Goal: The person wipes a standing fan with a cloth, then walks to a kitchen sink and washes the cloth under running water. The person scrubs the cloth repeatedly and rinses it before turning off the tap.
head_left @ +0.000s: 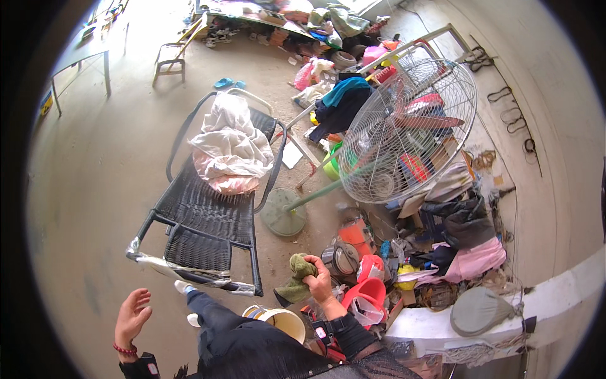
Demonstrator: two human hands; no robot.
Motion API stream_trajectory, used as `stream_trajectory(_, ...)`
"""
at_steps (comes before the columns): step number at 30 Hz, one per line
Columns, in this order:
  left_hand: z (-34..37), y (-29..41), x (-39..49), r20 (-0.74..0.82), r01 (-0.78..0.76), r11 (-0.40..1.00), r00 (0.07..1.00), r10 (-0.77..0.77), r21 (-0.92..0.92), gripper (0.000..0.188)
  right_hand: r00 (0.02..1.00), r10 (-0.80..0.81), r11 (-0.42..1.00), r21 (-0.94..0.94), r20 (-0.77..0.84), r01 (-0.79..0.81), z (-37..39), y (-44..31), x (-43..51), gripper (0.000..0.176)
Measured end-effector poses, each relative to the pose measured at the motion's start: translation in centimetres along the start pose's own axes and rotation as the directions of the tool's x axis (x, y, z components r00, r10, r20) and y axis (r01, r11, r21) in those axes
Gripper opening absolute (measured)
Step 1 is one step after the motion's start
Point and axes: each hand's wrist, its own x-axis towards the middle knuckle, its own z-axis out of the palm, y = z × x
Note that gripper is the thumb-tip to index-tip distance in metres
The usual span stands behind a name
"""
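Note:
My right hand (320,284) grips a crumpled olive-green cloth (297,279), which hangs down with a dark lower edge. Under it stands a cream-coloured bucket (284,323), partly hidden by my dark clothing. My left hand (132,316), with a red bead bracelet at the wrist, is held out at the lower left, fingers apart and holding nothing. In front of me is a black woven reclining chair (208,213) on a dark frame. A whitish and pink cloth (233,147) lies heaped on its far part. Plastic film wraps parts of the near frame.
A large standing fan (409,130) with a round base (284,212) stands right of the chair. Clothes, bags, a lidded metal pot (340,258) and red plastic containers (364,296) crowd the right side. Blue slippers (224,83), a small stool (169,64) and a table (80,52) are farther off.

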Motion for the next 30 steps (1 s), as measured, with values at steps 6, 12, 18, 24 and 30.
stream_trajectory(6, -5.0, 9.6, 4.7, 0.181, -0.141, 0.961, 0.979, 0.098, 0.237, 0.05, 0.994, 0.107, 0.747, 0.659, 0.013, -0.089, 8.9, -3.6, -0.8, 0.062)
stream_trajectory(12, -17.1, 12.6, 4.1, 0.078, -0.031, 0.943, 0.997, 0.006, 0.33, 0.049, 0.93, 0.103, 0.429, 0.827, 0.354, -0.362, 26.5, -5.7, 4.4, 0.065)
stream_trajectory(18, -29.7, 11.7, 2.5, -0.142, 0.051, 0.993, 0.989, -0.036, 0.104, 0.042, 0.818, 0.022, 0.539, 0.682, 0.574, -0.493, 40.9, -12.8, 7.3, 0.062)
stream_trajectory(24, -36.1, 10.5, 6.2, -0.008, 0.031, 0.975, 0.999, -0.033, -0.222, 0.058, 0.731, -0.227, 0.602, 0.683, 0.643, -0.414, 57.3, -20.1, 10.1, 0.058)
stream_trajectory(30, -48.9, 11.3, 8.3, 0.284, 0.151, 0.736, 0.957, 0.058, -0.66, 0.056, 0.634, -0.494, 0.662, 0.73, 0.596, -0.171, 75.8, -27.4, 10.1, 0.047)
